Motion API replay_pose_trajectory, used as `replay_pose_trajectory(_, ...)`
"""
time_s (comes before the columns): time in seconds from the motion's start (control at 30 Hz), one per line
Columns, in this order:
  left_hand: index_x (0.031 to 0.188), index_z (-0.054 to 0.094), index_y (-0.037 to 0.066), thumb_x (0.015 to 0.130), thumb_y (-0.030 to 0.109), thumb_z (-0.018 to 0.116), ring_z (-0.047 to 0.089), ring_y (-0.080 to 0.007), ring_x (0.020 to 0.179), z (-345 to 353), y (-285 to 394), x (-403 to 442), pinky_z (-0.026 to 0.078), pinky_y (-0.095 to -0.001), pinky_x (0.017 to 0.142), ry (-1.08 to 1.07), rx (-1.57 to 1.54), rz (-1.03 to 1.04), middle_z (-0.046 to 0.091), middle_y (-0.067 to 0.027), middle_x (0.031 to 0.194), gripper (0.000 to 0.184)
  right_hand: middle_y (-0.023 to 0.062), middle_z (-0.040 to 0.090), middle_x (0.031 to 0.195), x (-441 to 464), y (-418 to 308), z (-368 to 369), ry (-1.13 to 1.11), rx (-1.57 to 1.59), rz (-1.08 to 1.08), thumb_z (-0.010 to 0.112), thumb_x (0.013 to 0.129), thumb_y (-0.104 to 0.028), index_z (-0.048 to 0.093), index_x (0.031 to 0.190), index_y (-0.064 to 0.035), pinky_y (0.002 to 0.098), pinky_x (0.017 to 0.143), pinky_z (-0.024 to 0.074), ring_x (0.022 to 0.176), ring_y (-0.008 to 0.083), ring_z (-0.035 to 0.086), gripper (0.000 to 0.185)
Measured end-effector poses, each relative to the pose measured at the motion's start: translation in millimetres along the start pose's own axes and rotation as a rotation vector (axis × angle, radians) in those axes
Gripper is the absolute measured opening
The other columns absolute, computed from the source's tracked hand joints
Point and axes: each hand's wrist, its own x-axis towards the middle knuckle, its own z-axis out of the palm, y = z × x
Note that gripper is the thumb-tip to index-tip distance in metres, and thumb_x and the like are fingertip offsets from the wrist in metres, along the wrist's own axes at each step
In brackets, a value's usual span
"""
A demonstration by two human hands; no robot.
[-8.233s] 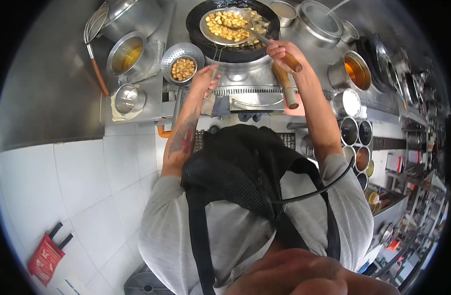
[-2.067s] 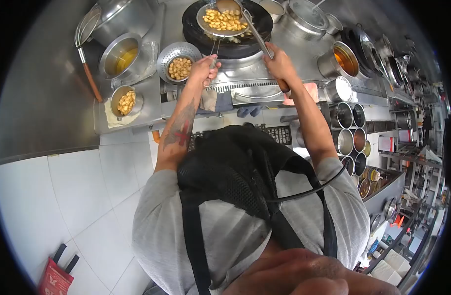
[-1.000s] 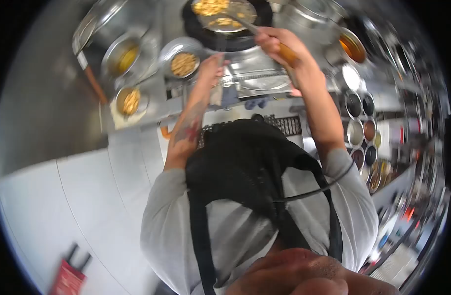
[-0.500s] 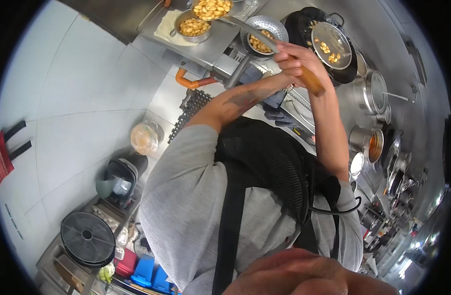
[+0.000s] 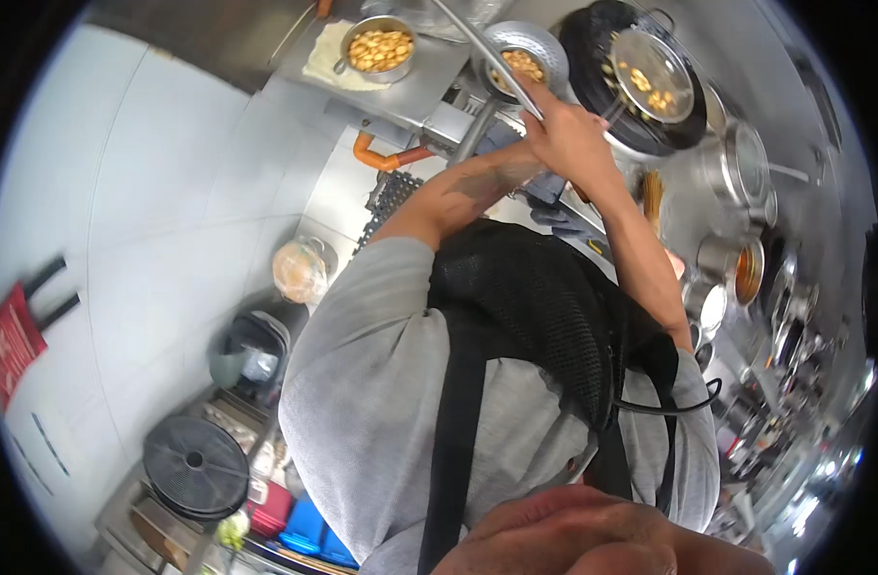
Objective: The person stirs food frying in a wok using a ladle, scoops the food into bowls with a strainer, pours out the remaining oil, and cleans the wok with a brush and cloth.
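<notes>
My right hand (image 5: 575, 142) is wrapped around the long handle of a metal utensil (image 5: 487, 50), whose head lies beyond the top edge. The handle's brown end shows below my wrist. My left forearm crosses under my right wrist, and my left hand (image 5: 536, 151) is mostly hidden there, its fingers out of sight. Close by, a perforated metal bowl (image 5: 554, 56) holds golden-brown pieces that look like garlic cloves. A round mesh strainer (image 5: 686, 88) with more pieces rests over a black wok (image 5: 584, 94). Its handle reaches toward my hands; whether anything grips it is hidden.
A metal pot (image 5: 393, 76) full of the golden pieces stands on a cloth (image 5: 326, 59) on the steel counter (image 5: 437, 81). An orange pipe (image 5: 366, 153) runs below. Several pots, including a lidded one (image 5: 745, 161), line the right side. A bin (image 5: 257, 335) stands left.
The utensil's head, earlier seen loaded with golden pieces above the pot, has left the top of view. My right hand has moved slightly left and down. The view has shifted a little.
</notes>
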Motion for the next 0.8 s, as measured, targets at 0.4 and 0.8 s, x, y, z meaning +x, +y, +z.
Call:
replay_pose_trajectory(0.4, 0.134, 0.053, 0.009, 0.102, 0.023, 0.044, 0.041, -0.0052, 0.046, -24, 251, 41, 0.027, -0.0232, 0.034, 0.278, 0.942, -0.045, 0.072, -0.007, 0.09, 0.036, -0.0023, 0.053, 0.066, -210, 145, -99, 0.652, 0.908, 0.647, 0.061, 0.095, -0.013, 0.043, 0.147, -0.0104, 0.0241, 0.042, 0.0367, 0.048, 0.0051, 0.045, 0.056)
replay_pose_trajectory(0.8, 0.139, 0.043, 0.009, 0.101, 0.017, 0.041, 0.036, -0.0063, 0.044, 4, 166, 100, 0.026, -0.0227, 0.032, 0.151, 0.84, -0.384, 0.062, -0.0055, 0.085, 0.04, 0.0003, 0.053, 0.071, -278, 174, -75, 0.785, 1.229, 0.661, 0.058, 0.096, -0.01, 0.038, 0.148, -0.0059, 0.0235, 0.039, 0.0373, 0.048, 0.0056, 0.045, 0.057)
